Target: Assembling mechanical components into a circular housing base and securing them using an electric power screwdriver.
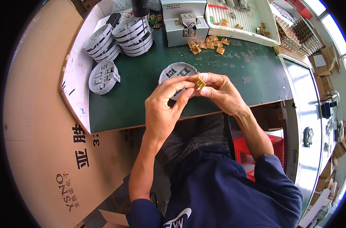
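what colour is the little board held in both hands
The little board is yellowish brown, best seen in the head view.

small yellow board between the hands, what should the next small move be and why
I'd probably lower the small yellow board toward the round white case: the left hand and right hand both have fingers on the board, and the case lies on the green table, partly hidden behind them, its recesses facing up.
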A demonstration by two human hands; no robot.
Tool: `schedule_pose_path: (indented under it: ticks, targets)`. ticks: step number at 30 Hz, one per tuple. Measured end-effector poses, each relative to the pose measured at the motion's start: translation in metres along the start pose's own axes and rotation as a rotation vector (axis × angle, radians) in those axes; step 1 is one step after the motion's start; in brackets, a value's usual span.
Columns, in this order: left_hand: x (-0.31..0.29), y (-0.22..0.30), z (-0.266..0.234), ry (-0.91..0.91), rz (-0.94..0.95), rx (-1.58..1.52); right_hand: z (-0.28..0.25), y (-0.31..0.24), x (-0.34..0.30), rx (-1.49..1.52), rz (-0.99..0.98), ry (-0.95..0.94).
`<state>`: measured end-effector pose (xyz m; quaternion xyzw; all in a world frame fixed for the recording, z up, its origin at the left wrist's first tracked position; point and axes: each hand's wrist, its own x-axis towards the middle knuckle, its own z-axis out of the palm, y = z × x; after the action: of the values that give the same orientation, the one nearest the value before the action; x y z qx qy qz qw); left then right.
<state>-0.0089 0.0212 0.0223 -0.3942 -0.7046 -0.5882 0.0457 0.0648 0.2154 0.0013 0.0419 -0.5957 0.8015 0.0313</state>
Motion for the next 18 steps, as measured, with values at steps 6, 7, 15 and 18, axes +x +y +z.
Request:
schedule_pose_path:
  ticks: [6, 7, 15, 18]
  targets:
    - [-0.007, -0.017, -0.011, 0.050, -0.084, 0.107, 0.004, -0.030, 0.018, -0.680, -0.156, 0.213]
    - [-0.009, -0.016, -0.011, 0.035, -0.092, 0.276, 0.003, -0.033, 0.024, -1.028, -0.213, 0.272]
    - [-0.013, -0.034, 0.020, 0.088, -0.044, 0.742, 0.007, -0.021, 0.072, -1.316, -0.456, -0.091]
    - [-0.012, -0.038, 0.017, 0.075, -0.051, 0.643, 0.004, -0.014, 0.081, -1.360, -0.462, -0.159]
